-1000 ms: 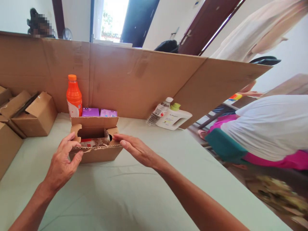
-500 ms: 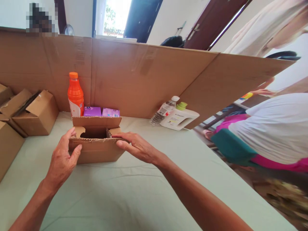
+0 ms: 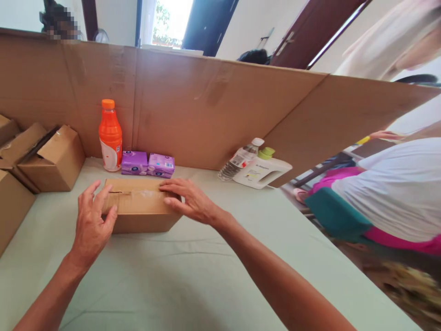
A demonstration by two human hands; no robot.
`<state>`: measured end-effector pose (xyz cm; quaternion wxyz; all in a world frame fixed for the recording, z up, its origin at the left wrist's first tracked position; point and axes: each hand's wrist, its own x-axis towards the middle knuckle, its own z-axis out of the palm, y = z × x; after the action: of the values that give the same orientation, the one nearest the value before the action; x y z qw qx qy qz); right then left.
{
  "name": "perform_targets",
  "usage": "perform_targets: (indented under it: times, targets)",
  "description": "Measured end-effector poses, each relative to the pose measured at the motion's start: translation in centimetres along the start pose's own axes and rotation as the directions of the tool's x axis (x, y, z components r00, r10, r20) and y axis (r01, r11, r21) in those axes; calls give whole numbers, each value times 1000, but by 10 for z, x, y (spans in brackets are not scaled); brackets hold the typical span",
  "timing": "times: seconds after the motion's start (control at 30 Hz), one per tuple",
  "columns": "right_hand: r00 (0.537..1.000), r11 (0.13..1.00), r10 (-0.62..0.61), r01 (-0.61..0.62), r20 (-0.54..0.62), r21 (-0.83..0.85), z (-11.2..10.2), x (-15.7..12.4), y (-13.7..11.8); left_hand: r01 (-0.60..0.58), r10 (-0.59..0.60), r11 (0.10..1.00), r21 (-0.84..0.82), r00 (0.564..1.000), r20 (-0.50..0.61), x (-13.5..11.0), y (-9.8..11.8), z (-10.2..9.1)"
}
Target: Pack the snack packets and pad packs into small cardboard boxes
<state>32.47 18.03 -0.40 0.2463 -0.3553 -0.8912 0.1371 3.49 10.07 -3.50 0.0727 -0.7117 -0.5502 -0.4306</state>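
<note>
Box (image 3: 141, 224) on table (image 3: 206, 280): flaps (image 3: 134, 202), raised half a second earlier, now lie folded down, so it appears closed.
Left hand (image 3: 93, 225) spread at its left end; right hand (image 3: 189, 200) on top, fingers extended, thumb apart. Behind: two purple packs (image 3: 134, 162), one orange bottle (image 3: 110, 135). Farther right: one clear bottle (image 3: 238, 162), one jug (image 3: 253, 175).

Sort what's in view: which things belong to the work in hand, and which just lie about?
In the work:
cardboard box, top shut
left hand at one end
right hand on top

Apparently lying about:
orange bottle
purple packs
clear bottle
white jug
other boxes
</note>
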Motion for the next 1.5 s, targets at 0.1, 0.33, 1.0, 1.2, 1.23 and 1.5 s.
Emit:
perform_targets:
  times: [0.1, 0.33, 1.0, 1.2, 1.23, 1.5]
  targets:
    - [1000, 1000, 16, -15, 20, -15, 16, -21, 3, 72, -63, 994, -82, 991, 115, 3, -8, 1]
    - [977, 969, 205, -210, 54, 129, 28, -47, 9, 211, -112, 955, -210, 909, 402, 7, -18, 3]
    - [999, 923, -6, -14, 51, 385, 226, 154, -152, 603, -581, 792, 95, 793, -182, -145, -46, -122]
    - [993, 946, 25, -61, 116, 317, 285, 136, -157, 540, -528, 840, 48, 835, -155, -145, -60, -110]
    - [990, 953, 21, -61, 136, 297, 289, 130, -158, 537, -524, 842, 48, 837, -155, -146, -62, -109]
    - [962, 984, -99, 58, 253, 167, 267, 66, -174, 608, -606, 794, -1, 791, -83, -184, -69, -101]
